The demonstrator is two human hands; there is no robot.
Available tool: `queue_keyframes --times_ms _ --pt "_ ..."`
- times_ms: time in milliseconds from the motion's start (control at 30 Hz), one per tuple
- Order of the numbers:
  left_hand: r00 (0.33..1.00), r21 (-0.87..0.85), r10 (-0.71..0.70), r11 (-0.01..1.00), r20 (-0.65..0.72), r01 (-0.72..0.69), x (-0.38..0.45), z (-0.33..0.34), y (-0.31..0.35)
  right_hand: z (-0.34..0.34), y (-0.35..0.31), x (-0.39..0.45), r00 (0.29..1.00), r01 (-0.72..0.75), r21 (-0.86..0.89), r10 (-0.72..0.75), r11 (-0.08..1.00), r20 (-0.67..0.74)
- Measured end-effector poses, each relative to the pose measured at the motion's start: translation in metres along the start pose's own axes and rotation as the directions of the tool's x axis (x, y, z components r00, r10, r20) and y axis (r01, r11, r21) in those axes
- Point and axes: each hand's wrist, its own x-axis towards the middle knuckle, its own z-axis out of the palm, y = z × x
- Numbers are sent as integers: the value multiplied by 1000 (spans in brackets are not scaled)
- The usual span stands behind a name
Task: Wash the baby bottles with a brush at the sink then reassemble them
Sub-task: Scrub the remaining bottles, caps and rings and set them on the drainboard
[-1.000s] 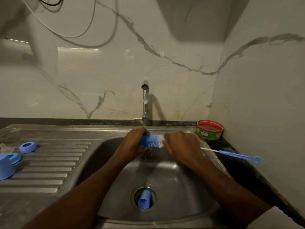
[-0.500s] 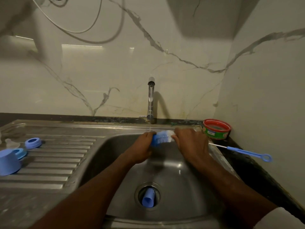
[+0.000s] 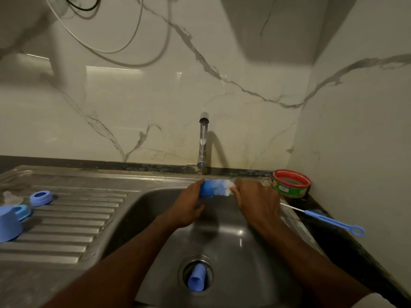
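Head view: thin brush (image 3: 329, 221) beside sink (image 3: 155, 210), tub (image 3: 291, 183) behind.

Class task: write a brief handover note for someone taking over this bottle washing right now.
Left hand: holds the blue bottle under the tap.
Right hand: works the foamy brush at the bottle's mouth.
Elsewhere: ring and cap on the drainboard; thin brush on the right counter; a blue piece in the drain.
Done: bottles taken apart.
Left: finish scrubbing, rinse, reassemble.
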Motion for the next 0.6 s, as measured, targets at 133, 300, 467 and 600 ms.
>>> queue_keyframes --times_ms 133,300,467,600 --pt "987 33 25 999 -158 -20 1 -13 -3 3 6 -4 998 61 44 -60 997 -10" --pt "978 143 1 989 -209 30 -5 -17 -16 4 -12 -7 957 290 80 -291 954 3" --pt "996 7 -55 998 -77 56 -6 -10 -10 10 -13 0 966 254 43 -256 966 35" --pt "1000 -64 -13 998 0 13 -6 -3 1 10 2 3 995 100 -26 -100 995 14"
